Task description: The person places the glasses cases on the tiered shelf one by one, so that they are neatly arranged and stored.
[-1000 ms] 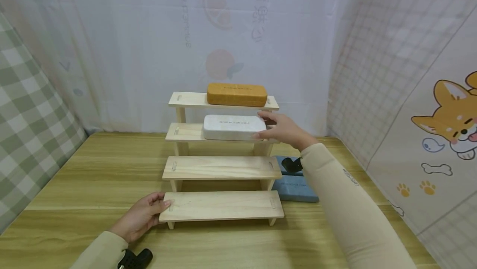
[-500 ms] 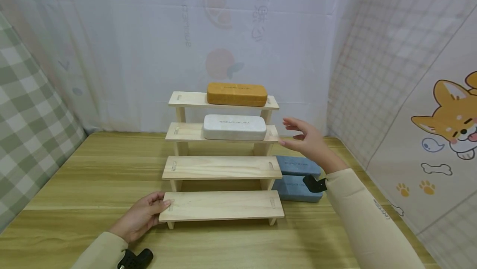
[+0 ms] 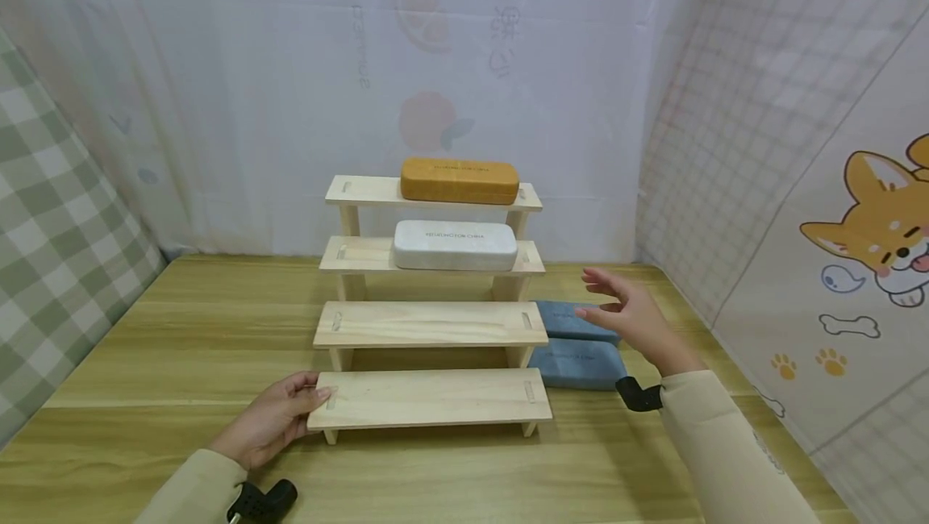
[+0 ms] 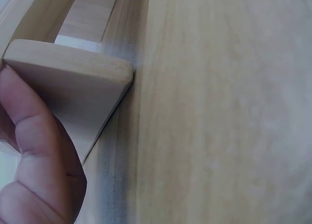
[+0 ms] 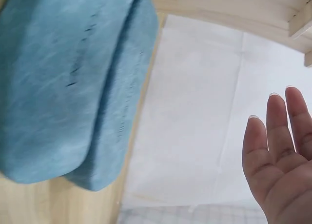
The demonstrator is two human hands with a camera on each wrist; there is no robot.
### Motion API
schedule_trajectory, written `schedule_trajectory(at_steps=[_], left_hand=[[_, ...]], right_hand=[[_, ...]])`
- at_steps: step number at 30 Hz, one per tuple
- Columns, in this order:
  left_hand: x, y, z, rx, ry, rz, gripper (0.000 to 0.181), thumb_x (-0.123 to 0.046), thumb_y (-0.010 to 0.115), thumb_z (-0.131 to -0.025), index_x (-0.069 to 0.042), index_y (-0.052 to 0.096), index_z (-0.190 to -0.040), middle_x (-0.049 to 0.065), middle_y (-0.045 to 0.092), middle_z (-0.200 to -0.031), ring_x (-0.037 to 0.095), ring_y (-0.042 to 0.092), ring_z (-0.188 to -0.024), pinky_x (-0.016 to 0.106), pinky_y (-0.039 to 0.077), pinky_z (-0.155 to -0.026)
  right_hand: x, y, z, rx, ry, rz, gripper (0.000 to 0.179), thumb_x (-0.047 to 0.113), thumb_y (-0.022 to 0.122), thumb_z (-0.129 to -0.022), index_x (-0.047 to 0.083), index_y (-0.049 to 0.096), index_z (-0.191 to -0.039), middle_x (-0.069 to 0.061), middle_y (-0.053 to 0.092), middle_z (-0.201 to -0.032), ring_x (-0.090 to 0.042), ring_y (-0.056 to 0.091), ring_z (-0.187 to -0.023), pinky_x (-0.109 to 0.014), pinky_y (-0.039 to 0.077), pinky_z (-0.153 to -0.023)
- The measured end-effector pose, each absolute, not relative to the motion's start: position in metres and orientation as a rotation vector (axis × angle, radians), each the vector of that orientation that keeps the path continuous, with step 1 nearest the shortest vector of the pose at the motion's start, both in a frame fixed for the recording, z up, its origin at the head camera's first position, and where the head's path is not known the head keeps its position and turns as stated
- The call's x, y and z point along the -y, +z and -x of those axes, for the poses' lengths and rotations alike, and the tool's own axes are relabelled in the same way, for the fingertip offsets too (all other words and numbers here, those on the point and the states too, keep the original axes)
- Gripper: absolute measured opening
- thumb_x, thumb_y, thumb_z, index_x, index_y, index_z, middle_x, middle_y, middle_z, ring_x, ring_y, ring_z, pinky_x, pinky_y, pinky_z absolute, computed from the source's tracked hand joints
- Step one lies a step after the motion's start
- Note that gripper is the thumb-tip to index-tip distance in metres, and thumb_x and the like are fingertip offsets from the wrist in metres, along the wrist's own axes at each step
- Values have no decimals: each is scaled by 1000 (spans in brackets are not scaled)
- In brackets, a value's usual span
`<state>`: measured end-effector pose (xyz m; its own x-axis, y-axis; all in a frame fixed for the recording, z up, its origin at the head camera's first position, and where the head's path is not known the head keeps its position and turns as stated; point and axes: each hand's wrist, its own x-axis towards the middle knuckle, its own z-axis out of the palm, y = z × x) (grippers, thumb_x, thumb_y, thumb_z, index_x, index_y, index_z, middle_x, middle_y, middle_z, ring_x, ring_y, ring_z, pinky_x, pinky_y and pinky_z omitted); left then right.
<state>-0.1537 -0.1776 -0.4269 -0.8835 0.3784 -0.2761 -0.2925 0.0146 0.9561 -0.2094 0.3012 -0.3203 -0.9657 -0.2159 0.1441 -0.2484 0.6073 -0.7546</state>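
A stepped wooden display stand (image 3: 428,400) stands on the table. My left hand (image 3: 272,421) grips the left end of its lowest shelf, the thumb on top; in the left wrist view, fingers (image 4: 36,136) press against the wooden edge. A mustard-yellow glasses case (image 3: 460,182) lies on the top shelf. One tier below lies a white glasses case (image 3: 455,247). My right hand (image 3: 633,321) hovers right of the stand with spread fingers and holds nothing. Near it, two blue glasses cases (image 3: 576,364) lie on the table, partly hidden behind the stand's right side.
The wood-patterned table (image 3: 181,330) reaches back to a white curtain (image 3: 254,105). A green checked cloth (image 3: 65,250) hangs at the left. On the right is a wall sheet with a cartoon dog (image 3: 889,226).
My right hand has let go of the white glasses case and moved right and down towards the blue cases. The white case stays on its shelf. My left hand keeps its grip.
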Motion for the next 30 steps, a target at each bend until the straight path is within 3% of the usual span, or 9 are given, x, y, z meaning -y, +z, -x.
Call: schedule_trajectory(at_steps=[3, 8, 11, 19, 30], left_hand=[[178, -429, 155, -1840, 1925, -89, 68, -20, 51, -101, 17, 12, -143, 20, 49, -125, 16, 60, -100, 33, 54, -85], [178, -431, 155, -1840, 1932, -87, 67, -18, 49, -102, 18, 9, -143, 23, 48, -127, 15, 60, -100, 33, 54, -84], [178, -430, 155, -1841, 1935, -76, 67, -17, 49, -102, 18, 8, -143, 25, 46, -129, 14, 60, -100, 32, 54, -84], [177, -430, 154, -1831, 1948, -81, 66, -17, 49, -102, 17, 9, -142, 26, 45, -131, 14, 60, -101, 32, 53, -85], [177, -430, 154, -1827, 1950, -79, 67, -17, 49, -102, 17, 9, -143, 23, 46, -129, 13, 60, -100, 31, 54, -85]], right_hand=[[-309, -330, 207, 2811, 1309, -371, 71, 27, 68, -92, 5, 33, -150, -19, 41, -146, -35, 41, -130, -39, 44, -98], [-323, -345, 202, 2831, 1324, -325, 72, 30, 67, -92, 5, 32, -150, -21, 40, -146, -38, 40, -130, -55, 39, -100], [-330, -353, 199, 2845, 1320, -294, 72, 31, 67, -93, 5, 32, -150, -22, 40, -145, -40, 40, -130, -59, 37, -101], [-341, -370, 196, 2915, 1270, -211, 72, 33, 68, -91, 0, 35, -147, -24, 43, -143, -42, 42, -128, -57, 44, -95], [-353, -384, 194, 2991, 1262, -205, 72, 33, 68, -90, -4, 38, -144, -26, 42, -144, -45, 40, -130, -59, 39, -99]])
